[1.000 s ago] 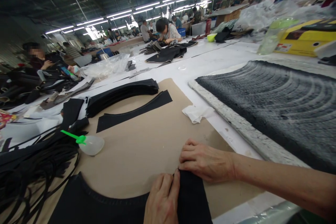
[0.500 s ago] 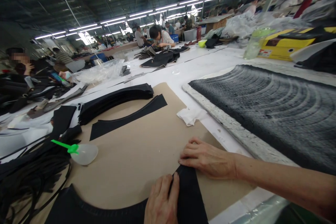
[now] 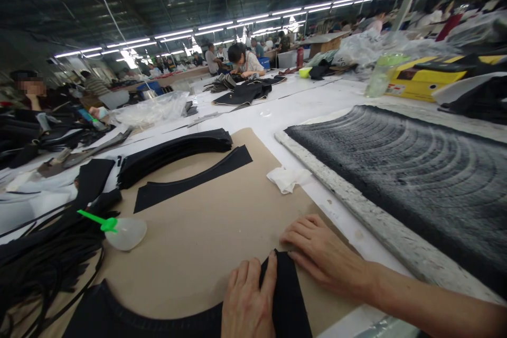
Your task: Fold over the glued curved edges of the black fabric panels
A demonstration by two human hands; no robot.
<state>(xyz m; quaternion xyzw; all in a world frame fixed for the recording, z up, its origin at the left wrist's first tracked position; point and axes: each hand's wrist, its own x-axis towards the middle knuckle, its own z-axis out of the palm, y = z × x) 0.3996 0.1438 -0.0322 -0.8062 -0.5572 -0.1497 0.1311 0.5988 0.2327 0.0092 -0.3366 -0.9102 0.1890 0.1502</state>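
Observation:
A black curved piece of sheet material (image 3: 166,322) lies along the near edge of a tan board (image 3: 190,243). My left hand (image 3: 250,298) rests flat on its right end, fingers stretched out, with the forefinger reaching up to the top corner. Close by, my right hand (image 3: 322,251) lies with its fingers on the board and its thumb at that same corner; it is open, and I see nothing gripped in it. Farther up the board is another black curved piece (image 3: 194,178), beside a stack of similar pieces (image 3: 174,153).
A squeeze bottle with green nozzle (image 3: 125,233) lies at left, near black strips (image 3: 47,274). A crumpled white cloth (image 3: 287,178) sits at the board's right edge. A black-coated slab (image 3: 400,169) takes up the right. Across the table, a person (image 3: 245,60) works.
My right hand has shifted slightly right and its fingers have come off the black piece's corner. My left forefinger has stretched upward to the corner.

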